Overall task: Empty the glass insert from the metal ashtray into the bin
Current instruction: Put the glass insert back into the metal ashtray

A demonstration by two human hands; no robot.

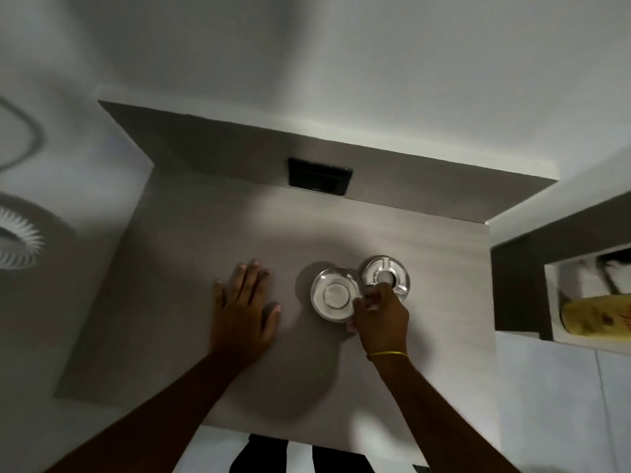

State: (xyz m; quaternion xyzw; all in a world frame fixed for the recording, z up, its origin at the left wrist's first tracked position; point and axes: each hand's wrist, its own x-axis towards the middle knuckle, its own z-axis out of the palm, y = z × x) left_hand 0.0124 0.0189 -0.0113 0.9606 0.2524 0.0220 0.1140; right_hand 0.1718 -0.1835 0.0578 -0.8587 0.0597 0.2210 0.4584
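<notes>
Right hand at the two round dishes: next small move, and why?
Probably close the right hand fully on the near round dish and lift it straight up. Its fingers sit at that dish's right edge, beside the second dish, and whether the grip is closed cannot be told. The left hand lies flat on the counter, holding nothing. No bin is clearly visible.
</notes>
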